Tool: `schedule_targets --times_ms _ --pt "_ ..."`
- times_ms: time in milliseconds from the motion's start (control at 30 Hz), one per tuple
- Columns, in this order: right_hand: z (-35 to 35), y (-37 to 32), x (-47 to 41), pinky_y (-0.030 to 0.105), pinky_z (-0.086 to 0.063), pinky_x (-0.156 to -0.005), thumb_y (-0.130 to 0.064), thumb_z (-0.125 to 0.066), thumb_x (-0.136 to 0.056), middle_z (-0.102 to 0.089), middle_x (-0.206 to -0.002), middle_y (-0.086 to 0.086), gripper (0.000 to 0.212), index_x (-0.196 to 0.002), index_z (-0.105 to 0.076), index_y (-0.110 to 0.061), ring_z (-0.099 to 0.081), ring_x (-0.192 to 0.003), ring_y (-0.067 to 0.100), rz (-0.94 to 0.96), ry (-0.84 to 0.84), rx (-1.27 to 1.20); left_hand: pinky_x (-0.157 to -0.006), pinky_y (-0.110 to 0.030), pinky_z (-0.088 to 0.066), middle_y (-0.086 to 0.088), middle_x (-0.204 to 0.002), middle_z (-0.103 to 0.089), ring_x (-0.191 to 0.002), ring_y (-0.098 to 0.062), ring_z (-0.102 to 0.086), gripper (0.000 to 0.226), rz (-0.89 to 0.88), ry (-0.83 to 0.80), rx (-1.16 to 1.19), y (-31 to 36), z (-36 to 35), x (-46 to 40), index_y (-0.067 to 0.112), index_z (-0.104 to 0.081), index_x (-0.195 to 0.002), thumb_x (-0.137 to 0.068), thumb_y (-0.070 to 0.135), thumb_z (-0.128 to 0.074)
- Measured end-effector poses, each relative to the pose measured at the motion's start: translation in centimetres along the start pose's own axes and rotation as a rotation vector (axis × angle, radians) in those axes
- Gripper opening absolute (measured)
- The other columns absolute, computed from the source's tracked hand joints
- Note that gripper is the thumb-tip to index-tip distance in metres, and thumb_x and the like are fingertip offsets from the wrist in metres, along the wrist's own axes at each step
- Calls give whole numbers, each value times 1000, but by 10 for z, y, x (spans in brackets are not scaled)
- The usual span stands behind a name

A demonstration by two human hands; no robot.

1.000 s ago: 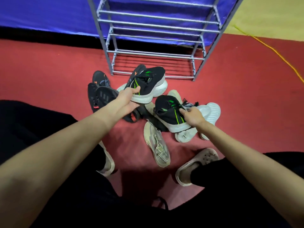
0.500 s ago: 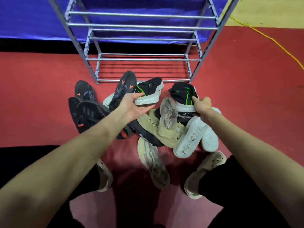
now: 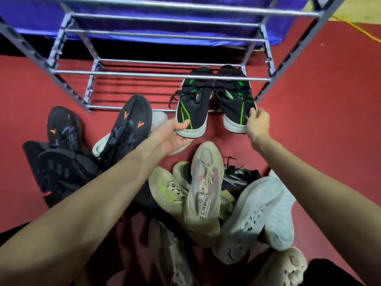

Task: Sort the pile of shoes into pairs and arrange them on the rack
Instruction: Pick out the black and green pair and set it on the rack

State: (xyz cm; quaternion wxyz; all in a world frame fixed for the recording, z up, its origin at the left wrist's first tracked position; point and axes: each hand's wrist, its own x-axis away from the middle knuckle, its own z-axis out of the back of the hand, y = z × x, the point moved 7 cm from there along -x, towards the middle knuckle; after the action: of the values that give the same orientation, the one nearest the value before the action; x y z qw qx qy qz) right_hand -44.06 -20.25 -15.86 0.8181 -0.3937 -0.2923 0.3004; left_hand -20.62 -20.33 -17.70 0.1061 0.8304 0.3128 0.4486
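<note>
We have one black-and-green shoe in each hand, toes already in over the front rail of the rack's (image 3: 158, 75) lowest shelf, toward its right end, heels hanging out over the red floor (image 3: 321, 124). Our left hand (image 3: 172, 135) cups the heel of the left shoe (image 3: 194, 104), thumb pressed on the knit upper and fingers under the white sole. Our right hand (image 3: 257, 125) pinches the back collar of the right shoe (image 3: 235, 100), fingertips closed on the fabric edge.

These look like light running shoes: soft, floppy knit uppers over thick foam soles that should hold their shape. The collar will likely fold under a pinch, so we judge the firm heel and sole edge to be the better hold for pushing. Loose laces trail off the left shoe and could snag a rail.

The remaining shoes lie piled on the floor before the rack: black ones with orange marks (image 3: 127, 131) left, beige (image 3: 204, 195) and white (image 3: 253, 215) nearer us.
</note>
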Motion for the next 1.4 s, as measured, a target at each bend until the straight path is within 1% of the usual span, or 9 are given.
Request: schedule_targets --times_ms 167,367,600,767,900,1033,1133,1300,1400 --pt "-30 1 -28 40 -37 -87 -11 -34 -100 -47 -91 14 24 -82 -50 -11 -39 -86 19 121 63 69 -90 -42 -50 -5 -73 -76 -89 -22 -64 26 -37 -20 81 4 -3 -48 8 -61 -95 -95 -6 -39" --pt "-49 -5 -51 35 -31 -81 -9 -31 -102 -60 -104 34 33 -104 -54 15 -54 -95 40 219 94 61 -91 -41 -52 -8 -95 -71 -90 -22 -66 30 -40 -30 165 12 -3 -87 7 -62 -98 -93 -10 -38" --pt "-53 8 -84 33 -32 -79 -12 -31 -102 -53 -93 17 24 -98 -52 -2 -55 -97 37 174 99 98 -102 -45 -44 -9 -108 -66 -100 -24 -62 32 -45 -42 121 12 -4 -111 9 -61 -103 -93 -11 -38" --pt "-62 24 -83 33 -35 -90 -17 -38 -99 -60 -117 26 34 -118 -51 8 -54 -103 29 141 11 63 -107 -46 -41 -9 -114 -63 -105 -25 -60 40 -50 -43 147 5 -9 -122 12 -56 -117 -93 -14 -36" --pt "-71 35 -64 38 -30 -113 -27 -46 -94 -42 -139 23 59 -145 -29 -2 -37 -133 33 235 -97 118 -105 -48 -42 -10 -109 -64 -99 -25 -61 37 -55 -51 175 5 -12 -126 10 -60 -104 -92 -14 -36" --pt "-66 37 -49 37 -27 -116 -31 -63 -80 -34 -140 22 83 -149 -22 -8 -32 -134 32 427 -83 244 -102 -48 -44 -10 -100 -67 -96 -26 -62 38 -85 -75 171 9 -22 -131 10 -60 -103 -91 -16 -35" --pt "-63 34 -49 39 -27 -117 -20 -63 -85 -32 -142 26 65 -144 -38 -10 -34 -136 37 500 -98 334 -90 -46 -48 -10 -83 -72 -89 -26 -64 39 -104 -43 162 9 -28 -139 9 -60 -102 -90 -18 -35" --pt "-60 36 -54 36 -21 -119 -12 -54 -92 -22 -154 29 46 -137 -47 -6 -23 -146 37 491 -53 390 -102 -50 -43 -13 -102 -63 -91 -29 -61 39 -92 45 203 -1 -22 -149 6 -56 -115 -92 -17 -35" --pt "-56 39 -56 39 -33 -116 -20 -56 -93 -21 -156 24 48 -138 -47 -9 -31 -144 34 516 -57 436 -93 -45 -48 -13 -108 -63 -94 -27 -62 38 -96 73 132 -4 -20 -148 6 -54 -120 -92 -14 -39"
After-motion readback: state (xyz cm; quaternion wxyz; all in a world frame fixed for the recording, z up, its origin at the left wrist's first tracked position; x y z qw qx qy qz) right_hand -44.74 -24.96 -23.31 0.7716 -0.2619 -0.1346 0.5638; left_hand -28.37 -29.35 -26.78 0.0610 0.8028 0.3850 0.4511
